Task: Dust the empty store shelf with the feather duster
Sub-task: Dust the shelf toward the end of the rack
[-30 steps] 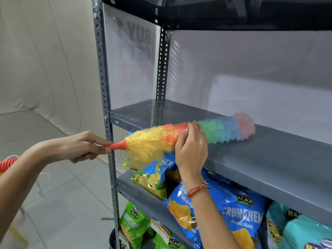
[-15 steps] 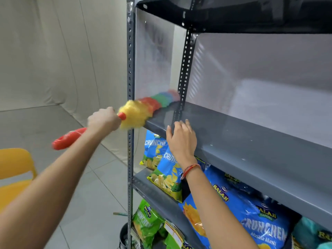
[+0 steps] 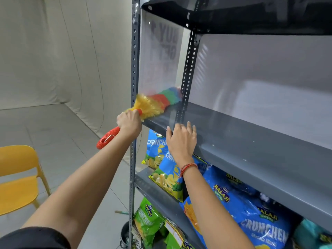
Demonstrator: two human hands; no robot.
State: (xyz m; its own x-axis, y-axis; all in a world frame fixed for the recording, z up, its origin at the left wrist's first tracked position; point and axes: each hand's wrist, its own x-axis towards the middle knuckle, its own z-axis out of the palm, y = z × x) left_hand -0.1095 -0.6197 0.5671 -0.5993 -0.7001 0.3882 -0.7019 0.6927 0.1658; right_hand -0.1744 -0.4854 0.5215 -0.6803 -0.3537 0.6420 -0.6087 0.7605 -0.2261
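shelf (image 3: 251, 150): grey painted metal, smooth, slightly glossy, a few pale specks on top.
upright post (image 3: 133, 72): grey metal, matt, punched with rows of holes.
side and back panels (image 3: 260, 72): thin translucent plastic sheet, shiny, with soft reflections.
feather duster (image 3: 152, 103): fluffy synthetic fibres in yellow, red, green and blue; looks soft, not glossy.
duster handle (image 3: 107, 138): red plastic, ribbed, a bit shiny.
snack bags (image 3: 255, 212): printed plastic film, very glossy, crinkled.
chair (image 3: 18, 178): yellow plastic, smooth, matt.
floor (image 3: 53, 137): pale tiles, smooth, dull sheen.
backdrop (image 3: 53, 51): beige cloth, matt, gently creased.
wrist thread (image 3: 188, 167): red woven cord.
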